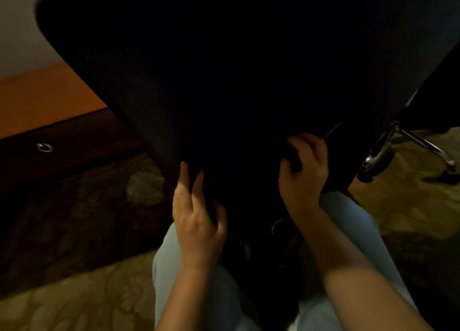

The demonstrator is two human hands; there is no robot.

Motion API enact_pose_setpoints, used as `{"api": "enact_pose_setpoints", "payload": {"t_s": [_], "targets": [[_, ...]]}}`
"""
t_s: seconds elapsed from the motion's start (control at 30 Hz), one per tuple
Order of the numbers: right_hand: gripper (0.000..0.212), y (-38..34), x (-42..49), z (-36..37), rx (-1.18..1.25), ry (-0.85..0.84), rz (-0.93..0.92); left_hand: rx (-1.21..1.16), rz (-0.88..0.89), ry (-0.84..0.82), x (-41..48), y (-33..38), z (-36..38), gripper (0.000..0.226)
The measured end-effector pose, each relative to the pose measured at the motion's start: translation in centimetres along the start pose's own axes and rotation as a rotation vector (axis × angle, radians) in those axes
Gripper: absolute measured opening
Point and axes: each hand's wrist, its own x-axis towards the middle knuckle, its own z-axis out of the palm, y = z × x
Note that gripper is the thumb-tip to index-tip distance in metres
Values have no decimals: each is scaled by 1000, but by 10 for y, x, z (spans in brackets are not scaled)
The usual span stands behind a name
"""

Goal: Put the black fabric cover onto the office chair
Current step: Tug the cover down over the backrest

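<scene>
The black fabric cover (224, 69) is stretched over the office chair's backrest and fills the upper middle of the view. Its lower edge is bunched near my knees. My left hand (198, 211) grips that lower edge at the left, thumb and fingers curled round a fold. My right hand (305, 171) grips the bunched fabric at the right, fingers curled into it. The chair's chrome base (398, 141) with its legs shows at the right. The seat is hidden in the dark.
A dark wooden cabinet (62, 141) with a ring pull (44, 147) stands at the left, an orange top above it. Patterned carpet (74, 293) covers the floor. My legs in light jeans (169, 256) are below the chair.
</scene>
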Motion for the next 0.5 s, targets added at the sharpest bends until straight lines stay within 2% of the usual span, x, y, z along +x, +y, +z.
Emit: {"api": "enact_pose_setpoints", "payload": {"t_s": [0.1, 0.2, 0.3, 0.5], "targets": [[32, 6, 16, -15, 7, 127, 170, -22, 9, 8, 1, 5, 2, 58], [31, 6, 17, -15, -13, 164, 149, -35, 14, 2, 1, 9, 5, 58], [33, -4, 0, -1, -10, 61, 87, -32, -8, -14, 1, 10, 6, 58], [33, -18, -23, 21, -36, -185, -197, -22, -16, -36, 1, 8, 5, 59]]}}
